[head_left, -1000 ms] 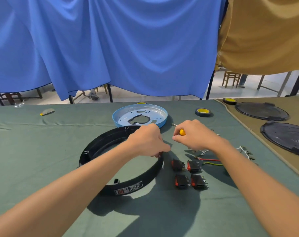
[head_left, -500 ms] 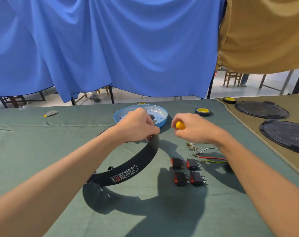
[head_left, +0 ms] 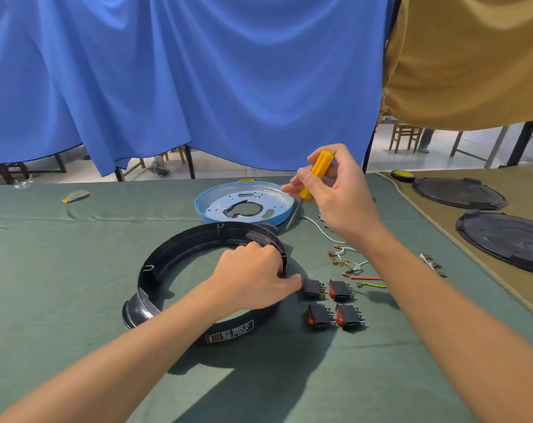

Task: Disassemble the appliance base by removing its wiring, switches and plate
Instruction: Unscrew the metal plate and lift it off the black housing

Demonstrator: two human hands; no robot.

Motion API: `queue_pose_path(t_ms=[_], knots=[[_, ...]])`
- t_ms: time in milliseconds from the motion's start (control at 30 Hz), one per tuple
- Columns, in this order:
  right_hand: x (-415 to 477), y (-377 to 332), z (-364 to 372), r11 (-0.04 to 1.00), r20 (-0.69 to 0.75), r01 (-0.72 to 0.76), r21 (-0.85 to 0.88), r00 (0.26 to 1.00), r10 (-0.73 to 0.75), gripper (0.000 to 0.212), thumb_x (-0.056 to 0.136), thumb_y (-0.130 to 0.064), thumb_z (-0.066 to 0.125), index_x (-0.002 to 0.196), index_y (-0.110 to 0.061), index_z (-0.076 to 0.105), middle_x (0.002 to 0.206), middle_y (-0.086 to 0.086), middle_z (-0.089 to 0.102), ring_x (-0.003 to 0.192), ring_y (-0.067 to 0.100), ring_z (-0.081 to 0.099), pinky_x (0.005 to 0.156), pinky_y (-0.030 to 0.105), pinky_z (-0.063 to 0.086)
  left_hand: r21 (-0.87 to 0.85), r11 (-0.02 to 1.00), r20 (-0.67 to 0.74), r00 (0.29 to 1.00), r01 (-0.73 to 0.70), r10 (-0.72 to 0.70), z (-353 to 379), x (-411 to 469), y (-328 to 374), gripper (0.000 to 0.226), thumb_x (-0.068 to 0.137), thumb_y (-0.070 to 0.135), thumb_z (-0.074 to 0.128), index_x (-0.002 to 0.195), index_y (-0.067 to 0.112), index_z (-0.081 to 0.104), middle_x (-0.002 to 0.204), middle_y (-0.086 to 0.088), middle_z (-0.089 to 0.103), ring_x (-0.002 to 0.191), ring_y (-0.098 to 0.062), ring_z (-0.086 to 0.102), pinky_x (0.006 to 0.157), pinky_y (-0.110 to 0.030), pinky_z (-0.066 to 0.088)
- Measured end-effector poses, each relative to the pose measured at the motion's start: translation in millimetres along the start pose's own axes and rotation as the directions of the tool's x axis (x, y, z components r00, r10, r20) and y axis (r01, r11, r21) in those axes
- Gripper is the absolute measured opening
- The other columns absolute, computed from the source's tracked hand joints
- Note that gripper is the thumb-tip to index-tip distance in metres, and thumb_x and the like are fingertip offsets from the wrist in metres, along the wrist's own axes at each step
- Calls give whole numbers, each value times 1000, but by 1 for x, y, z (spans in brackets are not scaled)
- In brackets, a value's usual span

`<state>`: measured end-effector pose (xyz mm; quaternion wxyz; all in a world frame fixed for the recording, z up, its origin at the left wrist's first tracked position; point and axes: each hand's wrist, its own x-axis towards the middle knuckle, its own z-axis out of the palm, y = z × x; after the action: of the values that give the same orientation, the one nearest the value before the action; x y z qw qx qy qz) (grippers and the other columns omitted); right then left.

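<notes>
A black ring-shaped appliance base [head_left: 173, 257] lies flat on the green cloth. My left hand [head_left: 253, 276] grips its right rim, fingers curled over the edge. My right hand [head_left: 335, 190] is raised above the table and holds a yellow-handled screwdriver [head_left: 315, 172], tip pointing down. Behind the ring sits the light blue metal plate [head_left: 243, 204]. Several black rocker switches with red ends [head_left: 332, 303] lie to the right of the ring. Loose wires with brass terminals [head_left: 347, 264] lie beyond them.
Two black round covers [head_left: 460, 193] [head_left: 509, 239] rest on a tan cloth at the right. A yellow-and-black tape roll [head_left: 402, 176] is at the far right. A small grey-and-yellow object [head_left: 75, 196] lies far left. Blue and tan curtains hang behind the table.
My left hand tilted the black ring up on edge, then set it back flat. My right hand rose from the table with the screwdriver.
</notes>
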<state>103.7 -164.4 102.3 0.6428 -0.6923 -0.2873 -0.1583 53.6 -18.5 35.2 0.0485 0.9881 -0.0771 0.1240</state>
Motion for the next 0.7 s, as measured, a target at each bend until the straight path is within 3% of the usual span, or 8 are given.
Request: queue_pose_path(t_ms=[100,200,700], knots=[[1,1,7,1000,59,-18,-14,998,18,10,97,-8,54,104,-9,47,87,17,66,76,18,73,71,27,60,-30,998,32,998,-59,60,-5,-3,-4,38,80,49,53,63,15,58,62,2,51,69,-29,53,55,-28,32],[2,2,10,998,89,-42,-48,995,46,10,97,-8,54,104,-7,47,86,15,67,74,16,73,64,21,57,-58,993,50,993,-103,105,-9,-3,-2,40,82,37,56,52,15,44,56,3,44,64,-30,47,50,-26,26],[1,9,20,988,159,-41,-148,985,65,13,96,-10,57,106,-11,48,91,9,66,72,5,71,58,13,53,16,985,24,985,-173,173,-17,-3,-1,44,86,39,54,51,17,37,57,4,40,63,-30,46,47,-25,23]])
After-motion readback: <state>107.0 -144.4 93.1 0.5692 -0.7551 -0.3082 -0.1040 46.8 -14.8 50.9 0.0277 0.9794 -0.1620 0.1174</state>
